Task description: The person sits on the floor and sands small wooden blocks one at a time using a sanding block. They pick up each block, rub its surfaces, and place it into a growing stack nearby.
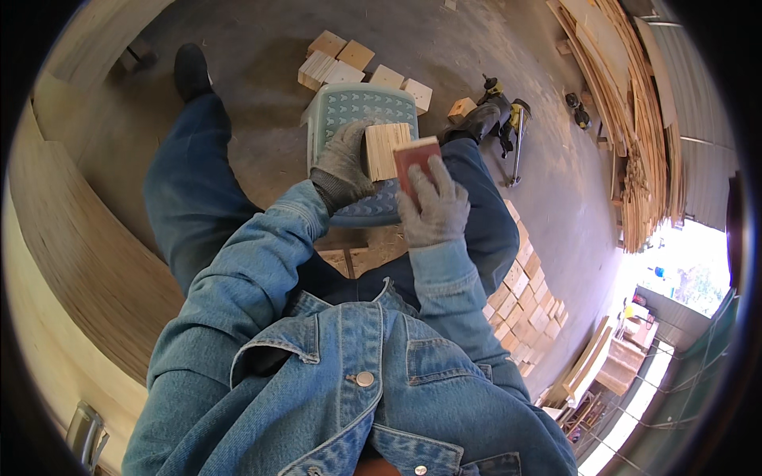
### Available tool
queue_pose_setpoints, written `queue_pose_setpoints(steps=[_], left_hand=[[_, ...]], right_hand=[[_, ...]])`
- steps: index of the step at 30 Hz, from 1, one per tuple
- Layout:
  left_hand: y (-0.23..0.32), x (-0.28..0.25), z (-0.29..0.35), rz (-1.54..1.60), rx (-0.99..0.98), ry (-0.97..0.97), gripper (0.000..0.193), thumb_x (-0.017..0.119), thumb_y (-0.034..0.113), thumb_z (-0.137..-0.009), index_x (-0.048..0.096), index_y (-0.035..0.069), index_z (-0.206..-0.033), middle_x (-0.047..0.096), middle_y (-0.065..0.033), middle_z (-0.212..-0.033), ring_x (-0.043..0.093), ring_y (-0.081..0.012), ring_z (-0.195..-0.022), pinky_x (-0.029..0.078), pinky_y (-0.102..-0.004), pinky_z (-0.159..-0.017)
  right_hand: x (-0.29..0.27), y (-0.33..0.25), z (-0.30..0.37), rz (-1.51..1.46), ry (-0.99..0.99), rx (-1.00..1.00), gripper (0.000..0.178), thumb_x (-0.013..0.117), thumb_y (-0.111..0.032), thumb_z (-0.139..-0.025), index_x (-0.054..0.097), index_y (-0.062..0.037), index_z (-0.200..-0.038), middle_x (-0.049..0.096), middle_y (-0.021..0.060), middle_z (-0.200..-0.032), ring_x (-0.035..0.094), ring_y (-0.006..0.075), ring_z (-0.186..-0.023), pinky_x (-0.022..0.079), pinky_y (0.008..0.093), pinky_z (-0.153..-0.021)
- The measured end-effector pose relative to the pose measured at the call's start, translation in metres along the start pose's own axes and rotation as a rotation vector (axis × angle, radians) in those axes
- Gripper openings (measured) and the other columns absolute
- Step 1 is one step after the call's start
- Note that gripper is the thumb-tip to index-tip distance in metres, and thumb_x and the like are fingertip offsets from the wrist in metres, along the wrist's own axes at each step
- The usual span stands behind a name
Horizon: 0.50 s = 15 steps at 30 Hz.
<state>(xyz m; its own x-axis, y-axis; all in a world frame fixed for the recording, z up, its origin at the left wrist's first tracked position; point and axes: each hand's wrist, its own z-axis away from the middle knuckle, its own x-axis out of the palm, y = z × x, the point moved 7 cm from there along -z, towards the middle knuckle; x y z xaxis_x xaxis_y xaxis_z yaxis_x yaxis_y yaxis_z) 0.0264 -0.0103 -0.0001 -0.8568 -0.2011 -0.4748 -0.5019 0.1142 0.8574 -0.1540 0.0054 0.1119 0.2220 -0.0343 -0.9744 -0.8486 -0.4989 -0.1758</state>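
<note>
Left hand (344, 161) grips a pale square plywood block (386, 152) over a blue-green plastic stool (361, 103); right hand (436, 210) holds a red rectangular sanding block (412, 155) beside it; work seems underway, amount left unclear.

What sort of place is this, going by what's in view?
Likely a woodworking shop: long boards are piled by a corrugated wall, many small blocks sit grouped on the floor, and the gloved left hand holds a wood piece.
</note>
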Motion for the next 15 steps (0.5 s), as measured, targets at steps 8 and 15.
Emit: queue_pose_setpoints(steps=[8,15], left_hand=[[0.013,-0.009,-0.001,0.006,-0.050,-0.013,0.103,0.095,0.024,-0.065,0.040,0.009,-0.151,0.052,-0.0188,-0.144,0.054,-0.0374,-0.134,0.043,-0.0460,-0.120],[0.010,-0.005,0.001,0.045,-0.018,0.025,0.106,0.097,0.021,-0.062,0.040,0.009,-0.151,0.052,-0.0183,-0.143,0.053,-0.0349,-0.136,0.044,-0.0448,-0.120]], right_hand=[[0.001,0.005,-0.033,0.080,-0.018,0.044,0.053,0.077,-0.036,-0.088,0.071,-0.0246,-0.140,0.053,0.0091,-0.157,0.056,0.0422,-0.129,0.046,0.0565,-0.108],[-0.002,0.010,-0.020,0.014,-0.047,0.118,0.055,0.079,-0.037,-0.087,0.071,-0.0222,-0.140,0.053,0.0119,-0.158,0.056,0.0440,-0.129,0.046,0.0559,-0.109]])
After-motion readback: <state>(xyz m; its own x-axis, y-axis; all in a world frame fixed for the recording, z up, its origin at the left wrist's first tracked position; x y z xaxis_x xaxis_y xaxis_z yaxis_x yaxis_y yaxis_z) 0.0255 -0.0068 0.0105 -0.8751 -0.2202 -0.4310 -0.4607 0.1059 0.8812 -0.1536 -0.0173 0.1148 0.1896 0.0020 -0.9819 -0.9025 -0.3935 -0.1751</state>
